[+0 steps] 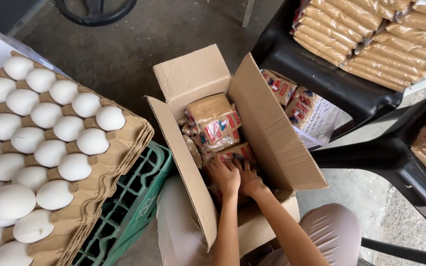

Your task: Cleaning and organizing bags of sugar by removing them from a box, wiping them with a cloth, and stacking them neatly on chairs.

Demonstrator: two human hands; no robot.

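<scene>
An open cardboard box [272, 133] sits between my knees, its flaps standing up. Inside lie several clear packets of brown biscuits [213, 120] with red labels. My left hand [224, 176] and my right hand [250, 180] are side by side, reaching down into the near part of the box. Both press on a packet [237, 151] low in the box; my fingertips are hidden behind it and I cannot tell whether they grip it.
A stack of cardboard trays with white eggs [40, 148] rests on a green plastic crate [139, 207] at the left. Black plastic chairs [321, 79] at the right carry more packets [371, 39]. A white basket [316, 123] with packets stands behind the box.
</scene>
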